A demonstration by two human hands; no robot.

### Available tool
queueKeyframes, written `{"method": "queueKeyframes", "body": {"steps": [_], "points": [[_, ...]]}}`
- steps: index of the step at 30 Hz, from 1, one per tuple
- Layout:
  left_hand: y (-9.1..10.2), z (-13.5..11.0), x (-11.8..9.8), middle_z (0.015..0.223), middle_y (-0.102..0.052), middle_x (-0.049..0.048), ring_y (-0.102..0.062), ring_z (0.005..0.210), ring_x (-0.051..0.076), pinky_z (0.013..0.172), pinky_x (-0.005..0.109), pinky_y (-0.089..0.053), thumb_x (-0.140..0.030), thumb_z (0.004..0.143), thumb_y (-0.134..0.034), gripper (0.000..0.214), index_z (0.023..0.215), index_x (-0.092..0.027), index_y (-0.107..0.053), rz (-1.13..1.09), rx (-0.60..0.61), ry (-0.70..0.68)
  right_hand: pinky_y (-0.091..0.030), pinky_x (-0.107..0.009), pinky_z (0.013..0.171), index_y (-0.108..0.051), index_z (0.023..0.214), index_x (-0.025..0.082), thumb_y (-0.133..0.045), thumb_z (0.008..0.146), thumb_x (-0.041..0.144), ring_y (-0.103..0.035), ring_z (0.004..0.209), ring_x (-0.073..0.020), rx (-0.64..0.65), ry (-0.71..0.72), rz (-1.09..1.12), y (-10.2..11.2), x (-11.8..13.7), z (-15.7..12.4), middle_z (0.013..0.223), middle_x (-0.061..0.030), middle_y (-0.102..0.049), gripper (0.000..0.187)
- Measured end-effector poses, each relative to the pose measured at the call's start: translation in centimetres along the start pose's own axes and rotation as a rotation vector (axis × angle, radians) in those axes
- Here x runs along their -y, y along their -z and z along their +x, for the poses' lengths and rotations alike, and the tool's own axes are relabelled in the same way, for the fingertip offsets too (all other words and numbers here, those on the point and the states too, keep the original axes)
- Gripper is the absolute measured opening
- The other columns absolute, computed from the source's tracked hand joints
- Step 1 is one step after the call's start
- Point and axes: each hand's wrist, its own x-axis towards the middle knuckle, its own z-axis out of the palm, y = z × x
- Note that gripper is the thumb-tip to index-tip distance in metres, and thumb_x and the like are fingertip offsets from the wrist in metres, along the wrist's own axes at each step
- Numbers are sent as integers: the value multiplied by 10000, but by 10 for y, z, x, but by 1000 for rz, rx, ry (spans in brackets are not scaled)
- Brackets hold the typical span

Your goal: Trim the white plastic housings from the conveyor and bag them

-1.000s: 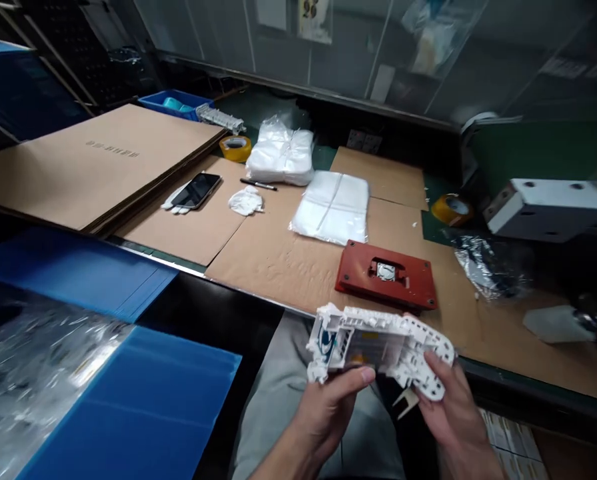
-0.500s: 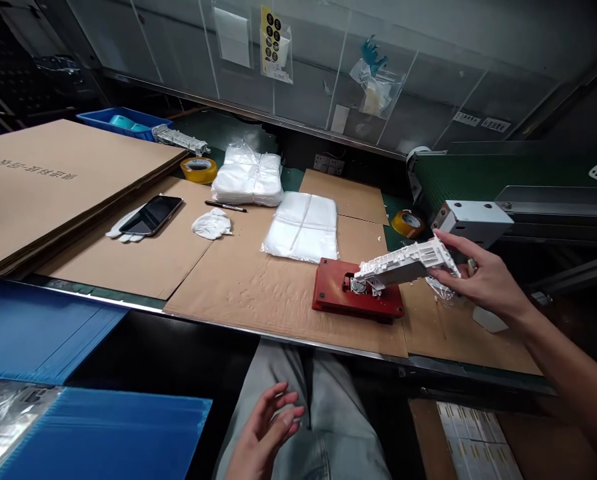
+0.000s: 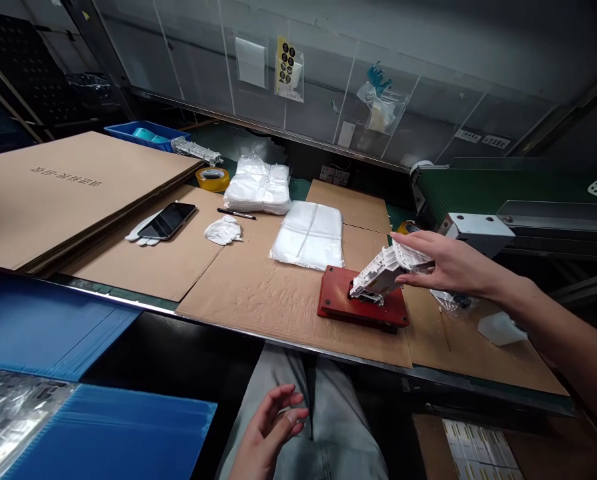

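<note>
My right hand [image 3: 441, 263] grips the upper end of a long white plastic part [image 3: 381, 272] between thumb and fingers. The part slants upward to the right, and its lower end rests in the opening of a red block fixture [image 3: 335, 303] with screws at its corners. The contact inside the opening is partly hidden by the part. Above my lap [image 3: 323, 440], my left hand [image 3: 273, 427] hangs with fingers loosely curled and apart, holding nothing.
Bundles of clear plastic bags [image 3: 308, 235] lie behind the fixture. A phone [image 3: 168, 221] rests on a white glove left of a crumpled white glove [image 3: 223, 230]. Stacked cardboard [image 3: 78, 193] fills the left side. A conveyor with a white bracket [image 3: 478, 228] stands at right.
My right hand has moved left and tipped the white part more steeply over the red fixture. My left hand stays over my lap. The camera view has shifted slightly.
</note>
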Motion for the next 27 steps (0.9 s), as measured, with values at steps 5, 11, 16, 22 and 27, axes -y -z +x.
{"method": "queueKeyframes", "body": {"steps": [5,11,16,22,27], "points": [[3,1,2,1111,-725,136,-702,989,319,884,414,-535,-391,735,-795,514,1161,-143,-648,10,-5,17,-518,-459,1025,-350,1580,256,-639,857,654,-542,1303,-343,79,119,86,1,10,0,1489,-143,-503,875],[5,5,1,1107,-726,134,-701,986,311,879,403,-533,-408,736,-799,511,1153,-149,-657,17,-3,15,-488,-433,1065,-467,1519,254,-669,839,651,-523,1328,-336,156,142,163,6,7,9,1504,-125,-495,813],[-7,9,-3,1096,-725,114,-693,987,276,889,376,-523,-380,759,-792,443,1128,-168,-670,5,39,2,-510,-453,1022,-577,1438,250,-693,808,664,-553,1291,-367,143,103,191,-4,10,10,1467,-154,-529,763],[-67,15,0,1076,-721,140,-702,925,257,850,368,-520,-354,720,-840,445,1095,-158,-702,-123,342,-42,-507,-468,1059,-453,1530,256,-790,773,542,-554,1310,-346,-17,-28,420,19,21,0,1472,-123,-560,877],[-122,22,0,1393,-592,164,-593,1265,331,1013,416,-491,-458,564,-941,873,1330,-247,-581,-531,374,-222,-582,-365,920,-605,1385,283,-789,788,510,-649,1186,-278,-214,-348,895,24,47,-18,1327,-100,-675,664]]}}
